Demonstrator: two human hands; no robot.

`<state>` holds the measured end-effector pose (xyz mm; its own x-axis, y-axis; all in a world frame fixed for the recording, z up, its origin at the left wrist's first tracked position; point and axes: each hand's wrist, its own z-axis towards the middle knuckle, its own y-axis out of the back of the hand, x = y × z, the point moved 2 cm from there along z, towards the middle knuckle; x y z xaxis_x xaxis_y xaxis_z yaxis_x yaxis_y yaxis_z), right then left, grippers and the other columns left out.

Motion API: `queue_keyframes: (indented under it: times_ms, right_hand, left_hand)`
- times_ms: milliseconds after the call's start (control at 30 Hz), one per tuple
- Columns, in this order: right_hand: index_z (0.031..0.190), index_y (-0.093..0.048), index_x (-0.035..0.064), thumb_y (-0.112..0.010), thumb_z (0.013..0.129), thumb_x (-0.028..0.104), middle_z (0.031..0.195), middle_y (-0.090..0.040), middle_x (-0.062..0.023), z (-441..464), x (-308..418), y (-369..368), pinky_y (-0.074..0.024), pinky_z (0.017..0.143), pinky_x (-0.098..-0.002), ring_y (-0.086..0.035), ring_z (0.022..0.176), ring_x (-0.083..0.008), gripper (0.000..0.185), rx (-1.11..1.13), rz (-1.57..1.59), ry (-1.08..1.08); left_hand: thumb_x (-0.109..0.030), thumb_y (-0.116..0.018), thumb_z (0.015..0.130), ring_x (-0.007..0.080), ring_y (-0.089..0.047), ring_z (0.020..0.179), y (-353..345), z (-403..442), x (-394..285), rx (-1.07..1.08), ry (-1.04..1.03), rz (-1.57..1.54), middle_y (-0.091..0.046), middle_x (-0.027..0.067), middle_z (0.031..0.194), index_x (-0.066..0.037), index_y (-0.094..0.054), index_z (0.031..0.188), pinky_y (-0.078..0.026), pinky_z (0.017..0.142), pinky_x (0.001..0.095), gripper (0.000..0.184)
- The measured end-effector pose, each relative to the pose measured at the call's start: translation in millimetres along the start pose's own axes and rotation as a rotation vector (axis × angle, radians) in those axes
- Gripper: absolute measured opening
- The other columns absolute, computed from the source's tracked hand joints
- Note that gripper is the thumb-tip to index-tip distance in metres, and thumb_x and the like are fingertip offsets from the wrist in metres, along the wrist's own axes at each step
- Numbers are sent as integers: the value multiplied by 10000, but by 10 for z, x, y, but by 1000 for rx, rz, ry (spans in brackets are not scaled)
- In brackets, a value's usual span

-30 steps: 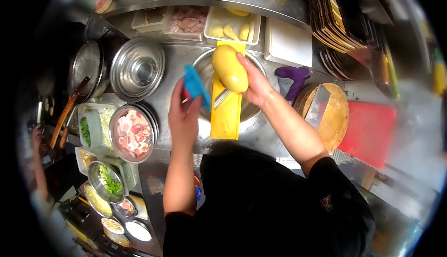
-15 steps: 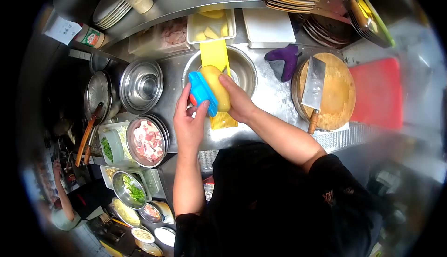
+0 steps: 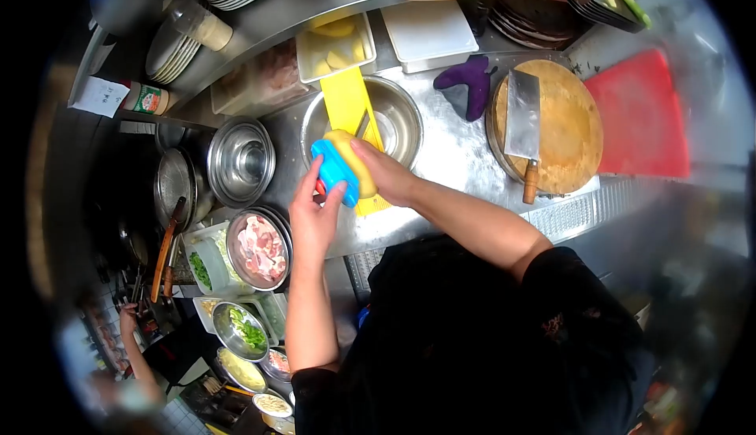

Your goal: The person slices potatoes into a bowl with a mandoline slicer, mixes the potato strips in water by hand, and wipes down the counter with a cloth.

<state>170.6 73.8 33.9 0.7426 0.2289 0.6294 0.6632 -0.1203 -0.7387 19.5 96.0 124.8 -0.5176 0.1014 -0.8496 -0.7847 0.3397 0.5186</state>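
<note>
My left hand (image 3: 310, 222) grips a blue mandoline hand guard (image 3: 334, 172) with a red part near my fingers. A peeled yellow potato (image 3: 359, 169) sits right against the guard's far side, held by my right hand (image 3: 386, 178). Both hands are over a yellow mandoline slicer (image 3: 344, 95), which lies across a steel bowl (image 3: 413, 112). The slicer's near end shows below the potato; its middle is partly hidden by the potato and guard.
A cleaver (image 3: 523, 116) lies on a round wooden chopping board (image 3: 571, 132) at right, by a red board (image 3: 642, 116). Purple gloves (image 3: 470, 88) lie behind. At left are empty steel bowls (image 3: 242, 163) and a bowl of raw meat (image 3: 262, 250). Another person's arm (image 3: 140, 348) shows lower left.
The camera view has turned and shifted slightly. The potato and the blue guard are pressed closer together, and more of the potato is covered. Both hands keep their hold.
</note>
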Motion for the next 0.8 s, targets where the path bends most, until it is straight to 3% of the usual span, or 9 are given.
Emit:
queue_keyframes:
  times_ms: [100, 233, 333, 467, 567, 667, 733, 767, 800]
  right_hand:
    - [1531, -394, 47, -339, 1101, 512, 1370, -563, -94, -57, -34, 67, -483, 987, -321, -561, 1215, -173, 635, -92, -277, -130]
    - [1479, -486, 95, -316, 1088, 562, 1324, -600, -96, -242, -37, 97, -504, 895, -321, -595, 1137, -180, 632, -148, -214, -232]
    - [1436, -534, 90, -310, 1092, 540, 1320, -604, -97, -477, 174, 158, -500, 884, -325, -602, 1117, -181, 609, -165, -392, -347]
    - [1484, -432, 20, -499, 1017, 581, 1389, -541, -149, -758, -219, 855, -487, 993, -396, -548, 1223, -252, 733, -500, -429, -32]
    - [1499, -352, -32, -558, 984, 584, 1426, -473, -205, -954, -484, 926, -454, 1070, -431, -505, 1275, -298, 829, -719, 36, -353]
    - [1541, -213, -94, -573, 949, 636, 1504, -375, -272, -1039, -757, 746, -391, 1152, -465, -450, 1351, -364, 1006, -532, 369, -699]
    - [1555, -119, -138, -540, 933, 700, 1543, -314, -311, -1020, -872, 521, -342, 1190, -493, -373, 1428, -399, 1125, -432, 516, -694]
    - [1589, -32, -88, -567, 886, 751, 1636, -163, -312, -953, -1017, 473, -267, 1236, -478, -263, 1510, -404, 1218, -360, 632, -659]
    - [1585, -41, -96, -509, 891, 789, 1640, -153, -311, -889, -999, 364, -244, 1244, -469, -275, 1504, -397, 1218, -365, 681, -638]
  left_hand:
    - [-74, -811, 839, 157, -616, 831, 32, 82, 98, 98, -45, 62, -674, 142, 1078, -62, -615, 1393, -554, 782, 305, 588]
    - [-118, -830, 799, 261, -647, 833, -45, 102, -66, 198, -154, 307, -655, 182, 1041, -50, -648, 1333, -557, 796, 347, 568]
    - [-139, -832, 779, 360, -662, 897, -180, 126, -135, 232, -170, 481, -648, 232, 1060, -53, -662, 1306, -557, 841, 410, 561]
    - [-149, -822, 771, 439, -641, 1001, -363, 150, -106, 208, -274, 660, -636, 276, 1101, -56, -661, 1300, -532, 911, 475, 561]
    - [-157, -805, 784, 442, -617, 1019, -457, 119, -152, 207, -302, 736, -624, 275, 1121, -75, -651, 1311, -512, 930, 496, 556]
    - [-162, -764, 807, 465, -579, 1051, -561, 88, -213, 188, -312, 782, -599, 291, 1148, -60, -629, 1303, -489, 949, 513, 524]
    - [-166, -731, 822, 485, -558, 1067, -645, 104, -184, 139, -329, 816, -583, 308, 1162, -34, -614, 1284, -479, 953, 526, 494]
    - [-169, -715, 829, 492, -551, 1064, -686, 109, -131, 102, -346, 841, -578, 314, 1162, -22, -607, 1272, -476, 949, 532, 479]
    - [-172, -700, 836, 498, -545, 1062, -728, 115, -82, 66, -363, 864, -572, 319, 1163, -10, -601, 1260, -474, 944, 538, 464]
